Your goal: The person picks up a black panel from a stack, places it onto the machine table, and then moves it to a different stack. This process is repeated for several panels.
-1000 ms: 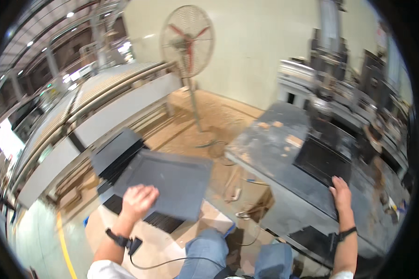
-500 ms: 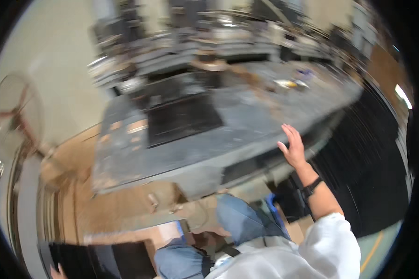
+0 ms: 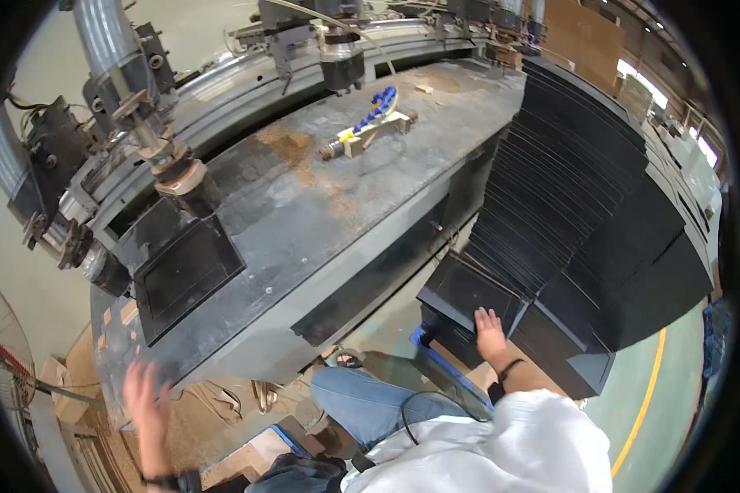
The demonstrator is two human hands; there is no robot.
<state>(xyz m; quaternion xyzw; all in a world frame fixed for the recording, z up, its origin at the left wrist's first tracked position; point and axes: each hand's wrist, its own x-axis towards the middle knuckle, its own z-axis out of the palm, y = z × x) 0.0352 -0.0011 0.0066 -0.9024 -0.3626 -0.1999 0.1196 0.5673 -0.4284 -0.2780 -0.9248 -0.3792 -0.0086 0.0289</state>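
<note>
My right hand (image 3: pixel 491 333) has its fingers stretched out at the edge of a low stack of flat black panels (image 3: pixel 473 289), seeming to touch the top one. Nothing is gripped in it. My left hand (image 3: pixel 146 403), blurred by motion, is raised with spread fingers in front of the near left corner of the grey machine table (image 3: pixel 275 246). It holds nothing. Beyond that hand a black panel (image 3: pixel 191 271) with a rectangular outline lies on the table, under a machine head (image 3: pixel 191 185).
Tall stacks of black panels (image 3: pixel 543 181) stand to the right. On the table are a blue-and-yellow jointed hose (image 3: pixel 376 111) and sawdust (image 3: pixel 292 148). A caged fan (image 3: pixel 4 345) stands at far left. A yellow line (image 3: pixel 645 394) marks the green floor.
The view has swung to the right. My right hand has gone from before the table edge to the low panel stack. My left hand has risen from the lower left corner toward the table.
</note>
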